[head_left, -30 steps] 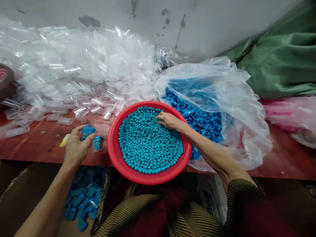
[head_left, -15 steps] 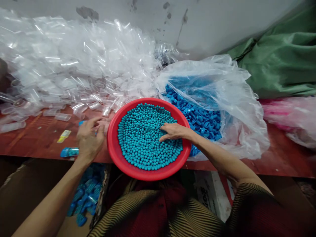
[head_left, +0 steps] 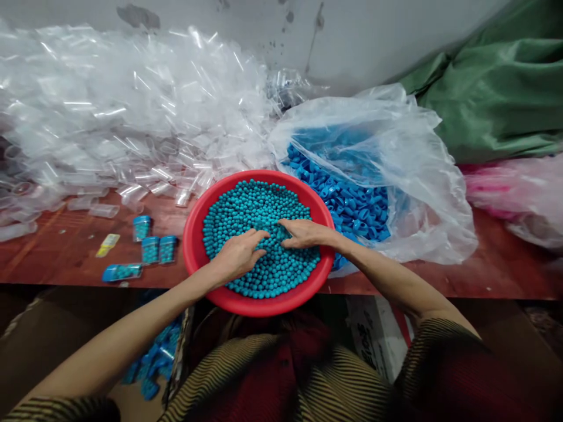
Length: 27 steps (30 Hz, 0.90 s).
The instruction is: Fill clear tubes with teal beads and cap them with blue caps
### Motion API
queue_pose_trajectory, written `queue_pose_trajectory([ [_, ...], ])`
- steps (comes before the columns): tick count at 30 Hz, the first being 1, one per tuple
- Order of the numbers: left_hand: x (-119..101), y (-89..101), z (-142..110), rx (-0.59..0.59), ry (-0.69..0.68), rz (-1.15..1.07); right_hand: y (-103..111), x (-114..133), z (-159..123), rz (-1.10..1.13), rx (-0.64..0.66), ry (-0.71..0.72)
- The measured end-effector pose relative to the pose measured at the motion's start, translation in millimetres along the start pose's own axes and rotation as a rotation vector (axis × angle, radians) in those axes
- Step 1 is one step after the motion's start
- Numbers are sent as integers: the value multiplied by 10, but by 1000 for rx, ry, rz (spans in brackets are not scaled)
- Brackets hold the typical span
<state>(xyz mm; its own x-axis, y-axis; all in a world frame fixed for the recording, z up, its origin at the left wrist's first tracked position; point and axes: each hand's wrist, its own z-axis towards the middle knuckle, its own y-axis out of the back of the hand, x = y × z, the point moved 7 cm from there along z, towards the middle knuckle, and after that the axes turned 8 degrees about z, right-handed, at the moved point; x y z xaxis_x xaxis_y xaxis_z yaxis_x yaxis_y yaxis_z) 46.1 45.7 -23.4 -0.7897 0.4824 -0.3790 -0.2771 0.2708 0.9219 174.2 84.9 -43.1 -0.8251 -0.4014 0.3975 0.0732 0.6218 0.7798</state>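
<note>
Red basin (head_left: 193, 234) (two hands (head_left: 240, 255) (head_left: 307, 234) inside), four jars (head_left: 150, 252) alongside.

A grey wall (head_left: 373, 41) stands behind the red table (head_left: 440, 278); dark stains (head_left: 138, 17) mark its surface. A green sheet (head_left: 497, 99) lies in folds at right rear. In front of it rests a pink-and-white plastic bundle (head_left: 497, 190). A yellow-and-white slip (head_left: 108, 245) lies at left. Below table level, a white carton (head_left: 373, 340) bears dark lettering.
</note>
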Motion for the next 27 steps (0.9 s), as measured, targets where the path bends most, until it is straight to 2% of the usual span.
queue_pose_trajectory([
  [2, -18, -83, 84, 68, 2, -3, 13, 4, -6, 8, -60, 24],
  [5, -20, -138, 196, 82, -5, -87, 34, 65, -42, 127, -92, 90],
  [9, -34, -150, 250, 64, -35, -194, -40, 164, -95, 558, 75, 120],
  [11, -24, -134, 232, 45, -14, -180, -62, 230, -137, 661, 130, 145],
  [13, -14, -110, 194, 23, 9, -169, 43, 269, -205, 612, 16, 215],
  [15, 3, -113, 145, 40, 35, -190, 267, 218, -340, 512, -235, 275],
  [16, 18, -129, 118, 66, 54, -212, 389, 133, -432, 472, -370, 269],
  [18, 59, -173, 64, 120, 106, -268, 570, -177, -613, 404, -574, 138],
  [20, 96, -213, 18, 147, 153, -350, 638, -629, -774, 263, -705, -152],
  [21, 106, -230, 1, 150, 173, -407, 605, -849, -822, 165, -694, -303],
  [23, 117, -266, -25, 155, 227, -538, 420, -1204, -828, 31, -549, -494],
  [27, 94, -308, -62, 174, 368, -752, 137, -1486, -729, 28, -502, -485],
])
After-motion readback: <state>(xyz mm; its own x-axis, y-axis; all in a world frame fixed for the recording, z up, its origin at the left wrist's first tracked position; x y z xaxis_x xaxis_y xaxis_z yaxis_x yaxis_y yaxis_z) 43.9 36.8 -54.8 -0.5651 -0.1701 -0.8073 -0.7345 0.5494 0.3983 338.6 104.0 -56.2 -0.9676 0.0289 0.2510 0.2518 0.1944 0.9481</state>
